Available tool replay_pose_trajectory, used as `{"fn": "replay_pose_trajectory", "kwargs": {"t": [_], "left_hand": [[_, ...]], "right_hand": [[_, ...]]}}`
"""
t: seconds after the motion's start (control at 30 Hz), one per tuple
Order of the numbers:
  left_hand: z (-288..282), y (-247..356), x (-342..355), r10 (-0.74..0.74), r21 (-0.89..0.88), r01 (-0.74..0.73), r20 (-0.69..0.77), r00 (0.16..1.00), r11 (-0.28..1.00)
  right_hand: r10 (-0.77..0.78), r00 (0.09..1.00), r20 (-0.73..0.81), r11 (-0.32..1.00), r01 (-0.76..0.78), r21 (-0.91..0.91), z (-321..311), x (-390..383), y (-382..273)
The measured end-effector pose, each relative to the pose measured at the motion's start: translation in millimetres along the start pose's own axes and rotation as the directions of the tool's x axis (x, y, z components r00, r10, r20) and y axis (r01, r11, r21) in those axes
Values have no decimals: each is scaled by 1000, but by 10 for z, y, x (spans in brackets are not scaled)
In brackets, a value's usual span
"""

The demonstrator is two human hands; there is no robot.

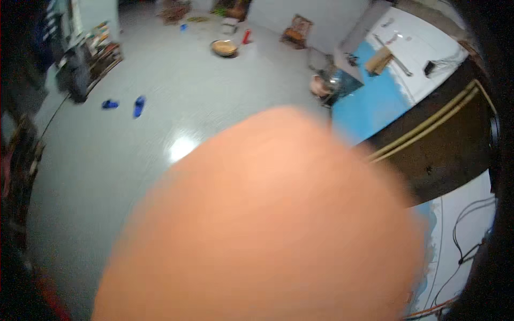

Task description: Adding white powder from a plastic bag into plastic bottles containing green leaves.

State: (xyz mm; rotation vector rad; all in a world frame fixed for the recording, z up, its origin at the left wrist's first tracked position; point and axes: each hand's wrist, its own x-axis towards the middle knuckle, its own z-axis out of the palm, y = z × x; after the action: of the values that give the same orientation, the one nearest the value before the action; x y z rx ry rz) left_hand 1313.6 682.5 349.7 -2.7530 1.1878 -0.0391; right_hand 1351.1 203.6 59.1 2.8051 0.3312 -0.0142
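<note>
A very large, blurred expanse of my own skin (262, 219) fills the lower middle, very close to the camera. I cannot tell whether it is my left hand, my right hand or a forearm. Its fingers cannot be made out, and neither can anything it might hold. Behind it on the right are a blue-and-white work surface (369, 117) and a dark board (444, 150) with two pale poles (423, 123) along it.
Blue slippers (139, 106), a round basin (224, 47) and a red cylinder (246, 36) are on the grey floor (80, 171). A small wooden chair (297, 31) stands at the back wall. Clutter (80, 69) lines the left. Dark cables (460, 235) lie at lower right.
</note>
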Motion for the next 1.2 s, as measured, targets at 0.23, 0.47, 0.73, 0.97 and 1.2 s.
{"fn": "replay_pose_trajectory", "kwargs": {"t": [0.23, 0.47, 0.73, 0.97, 1.2], "left_hand": [[221, -1401, -794, 3, -96, 17, 203, 979, 995], [1509, -3043, -2070, -307, -226, 367, 260, 915, 902], [2157, -4342, -4205, -690, -278, 822, 448, 569, 497], [2634, -3804, -5367, -865, -480, 724, 340, -368, -496], [3228, -3413, -5963, -591, -441, 402, 495, -637, -802]], "right_hand": [[-73, 989, 130, 975, 43, 220, -462, 848, -2450], [-28, 950, 312, 999, 15, 46, -1032, 1934, -3612], [-430, 888, 160, 901, 412, 134, -1245, 3784, -5329], [-668, 743, -46, 715, 658, 236, -2503, 5377, -7082], [-823, 524, -218, 515, 851, 101, -3082, 7012, -9251]]}}
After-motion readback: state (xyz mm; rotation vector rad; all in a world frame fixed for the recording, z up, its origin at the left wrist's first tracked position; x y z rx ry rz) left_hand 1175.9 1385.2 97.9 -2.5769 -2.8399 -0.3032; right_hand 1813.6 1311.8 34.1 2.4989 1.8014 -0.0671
